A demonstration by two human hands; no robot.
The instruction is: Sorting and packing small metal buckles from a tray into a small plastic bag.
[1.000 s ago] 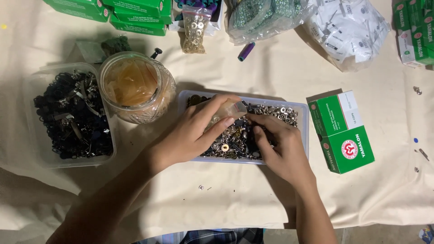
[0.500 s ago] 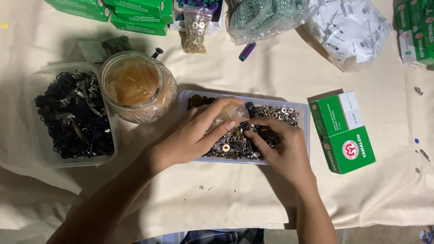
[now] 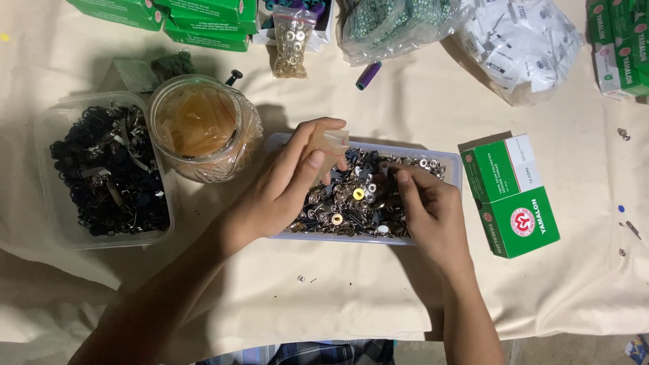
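Observation:
A shallow clear tray (image 3: 451,170) in the middle of the cloth-covered table holds a heap of small metal fasteners (image 3: 351,206), silver, black and a few yellow-centred. My left hand (image 3: 287,182) hovers over the tray's left part and pinches a small clear plastic bag (image 3: 331,145) between thumb and fingers. Over the tray's right part, my right hand (image 3: 429,213) has its fingertips down in the fasteners; whether it grips any piece is hidden by the fingers.
A clear jar (image 3: 203,135) with amber contents stands left of the tray. Further left sits a clear tub (image 3: 47,125) of black parts. A green and white box (image 3: 514,196) lies at right. Green boxes (image 3: 196,17), bagged goods (image 3: 520,40) and a purple tube (image 3: 368,74) line the back.
My left hand has lifted slightly and raised the small clear bag above the tray's back edge. My right hand has kept picking among the fasteners, shifting a little to the right.

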